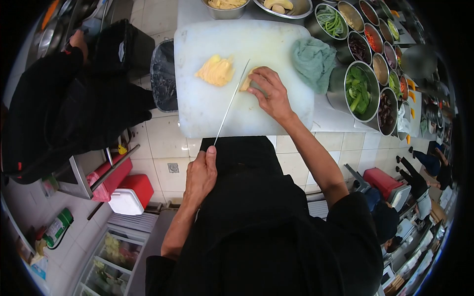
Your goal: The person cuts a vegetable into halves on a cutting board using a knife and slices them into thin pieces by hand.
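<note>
My left hand (201, 172) is wrapped round the handle of a knife (231, 101), just off the near edge of the white cutting board (266, 42). The blade shows nearly edge-on and slants up across the board. To its right, the curled fingers of my right hand (270, 94) hold down a pale yellow food piece (245, 83), partly hidden by them; its kind is unclear. A pile of thin pale yellow slices (216, 70) lies on the board left of the blade. A crumpled green cloth (312, 60) rests at the board's right edge.
Metal containers of cut vegetables crowd the right, among them one with green pieces (357, 91). Two metal bowls, one holding yellow pieces (279, 6), stand behind the board. A lined black bin (164, 74) is at its left. A co-worker's sleeve (64, 81) is further left.
</note>
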Motion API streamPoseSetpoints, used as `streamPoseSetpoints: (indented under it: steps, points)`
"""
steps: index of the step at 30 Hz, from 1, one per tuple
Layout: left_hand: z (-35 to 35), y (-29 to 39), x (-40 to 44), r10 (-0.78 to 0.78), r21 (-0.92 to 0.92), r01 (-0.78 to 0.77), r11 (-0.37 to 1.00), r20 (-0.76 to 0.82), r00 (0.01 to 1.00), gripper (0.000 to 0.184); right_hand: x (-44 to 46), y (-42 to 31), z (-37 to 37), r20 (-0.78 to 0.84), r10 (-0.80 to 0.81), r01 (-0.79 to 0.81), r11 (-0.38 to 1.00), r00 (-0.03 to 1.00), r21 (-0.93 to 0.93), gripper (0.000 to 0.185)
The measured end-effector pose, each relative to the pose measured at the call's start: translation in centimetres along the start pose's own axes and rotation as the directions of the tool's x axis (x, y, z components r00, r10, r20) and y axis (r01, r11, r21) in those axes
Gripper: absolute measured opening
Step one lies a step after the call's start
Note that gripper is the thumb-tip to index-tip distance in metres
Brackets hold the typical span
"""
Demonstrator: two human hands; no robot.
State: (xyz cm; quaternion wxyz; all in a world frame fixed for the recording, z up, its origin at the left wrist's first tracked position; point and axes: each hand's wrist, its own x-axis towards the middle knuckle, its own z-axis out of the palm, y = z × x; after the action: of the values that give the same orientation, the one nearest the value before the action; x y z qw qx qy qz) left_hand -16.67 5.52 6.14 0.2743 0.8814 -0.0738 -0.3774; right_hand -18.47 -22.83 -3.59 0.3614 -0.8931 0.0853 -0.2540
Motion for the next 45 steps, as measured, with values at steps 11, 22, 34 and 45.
streamPoseSetpoints:
  steps: [11, 22, 34, 45]
  points:
    - [0.4, 0.5, -0.2, -0.023, 0.034, 0.023, 0.999, 0.010, 1.000, 0.065, 0.4, 0.9, -0.1, 0.012, -0.085, 0.084, 0.995, 0.996, 0.044, 0.037]
    - [0.7, 1.2, -0.4, 0.007, 0.061, -0.007, 0.998, -0.010, 1.000, 0.061, 0.4, 0.9, -0.2, 0.042, -0.085, 0.084, 0.996, 0.995, 0.033, 0.035]
    - [0.6, 1.0, -0.9, 0.036, 0.142, -0.032, 0.989, -0.022, 0.999, 0.060, 0.3, 0.8, -0.1, 0.034, -0.079, 0.078, 0.997, 0.996, 0.022, 0.036]
    - [2.4, 0.5, 1.4, 0.027, 0.251, -0.018, 0.968, -0.033, 0.999, 0.060, 0.3, 0.9, -0.1, 0.026, -0.082, 0.080, 0.995, 0.996, 0.055, 0.036]
